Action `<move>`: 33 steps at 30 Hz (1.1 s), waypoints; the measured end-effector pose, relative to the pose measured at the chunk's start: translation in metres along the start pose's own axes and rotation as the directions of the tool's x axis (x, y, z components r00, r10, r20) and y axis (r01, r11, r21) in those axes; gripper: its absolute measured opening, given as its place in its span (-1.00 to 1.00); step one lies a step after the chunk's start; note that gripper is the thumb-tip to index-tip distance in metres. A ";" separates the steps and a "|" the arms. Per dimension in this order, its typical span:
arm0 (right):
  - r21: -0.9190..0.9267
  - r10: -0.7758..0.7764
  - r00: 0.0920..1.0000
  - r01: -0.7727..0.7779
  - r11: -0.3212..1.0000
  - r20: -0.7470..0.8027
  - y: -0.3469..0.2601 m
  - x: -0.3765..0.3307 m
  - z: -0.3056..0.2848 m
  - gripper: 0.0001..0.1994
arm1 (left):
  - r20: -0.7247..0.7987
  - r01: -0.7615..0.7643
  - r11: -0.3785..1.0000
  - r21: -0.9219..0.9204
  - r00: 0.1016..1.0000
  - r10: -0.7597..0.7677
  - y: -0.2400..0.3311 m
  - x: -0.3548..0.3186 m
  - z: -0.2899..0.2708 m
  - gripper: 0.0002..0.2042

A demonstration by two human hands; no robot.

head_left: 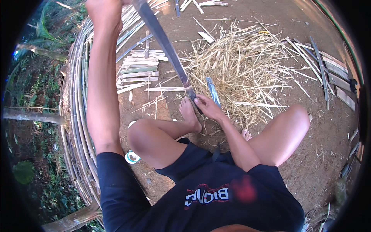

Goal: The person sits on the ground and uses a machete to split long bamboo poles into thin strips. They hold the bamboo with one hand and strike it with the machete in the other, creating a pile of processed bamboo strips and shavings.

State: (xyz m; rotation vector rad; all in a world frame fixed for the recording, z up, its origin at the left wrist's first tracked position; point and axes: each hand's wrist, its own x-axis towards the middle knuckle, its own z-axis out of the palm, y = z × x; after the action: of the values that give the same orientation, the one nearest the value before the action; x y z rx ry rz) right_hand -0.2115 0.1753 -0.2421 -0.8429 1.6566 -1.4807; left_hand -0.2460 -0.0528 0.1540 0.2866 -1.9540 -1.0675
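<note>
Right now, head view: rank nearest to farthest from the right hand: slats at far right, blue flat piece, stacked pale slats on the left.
From the right hand:
1. blue flat piece: just beyond the hand, at the straw's near edge
2. stacked pale slats: forward and left
3. slats at far right: past the straw pile

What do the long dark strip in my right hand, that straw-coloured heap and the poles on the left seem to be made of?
Long dark strip: possibly bamboo, smooth-looking, with a joint-like band; metal isn't ruled out.
Straw-coloured heap: probably bamboo or wood shavings, raw and matte, in thin strands.
Poles: likely bamboo, unpainted-looking, from their long, slender form.
</note>
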 end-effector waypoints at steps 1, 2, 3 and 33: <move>0.043 0.006 0.999 -0.008 0.999 0.045 -0.002 -0.003 0.007 -0.57 | 0.009 0.010 1.000 0.026 1.000 -0.010 -0.008 0.011 0.006 -0.70; 0.085 0.014 0.997 -0.021 0.996 0.081 -0.001 -0.006 0.009 -0.60 | 0.026 0.020 0.999 0.044 0.999 -0.021 -0.017 0.021 0.017 -0.71; 0.121 -0.003 0.997 -0.006 0.993 0.073 -0.001 -0.009 0.015 -0.60 | 0.038 0.022 0.997 0.080 0.999 -0.025 -0.017 0.026 0.021 -0.72; 0.749 0.298 0.942 -0.084 0.657 -0.155 -0.039 -0.011 -0.017 -0.65 | 0.949 -0.806 0.589 0.049 0.222 0.224 -0.055 -0.249 0.052 -0.70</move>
State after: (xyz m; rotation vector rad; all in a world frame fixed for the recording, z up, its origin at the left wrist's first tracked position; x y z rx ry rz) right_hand -0.2209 0.1893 -0.2017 -0.0034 1.0808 -1.9433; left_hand -0.1481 0.0804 -0.0466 -0.8960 -2.9454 0.0130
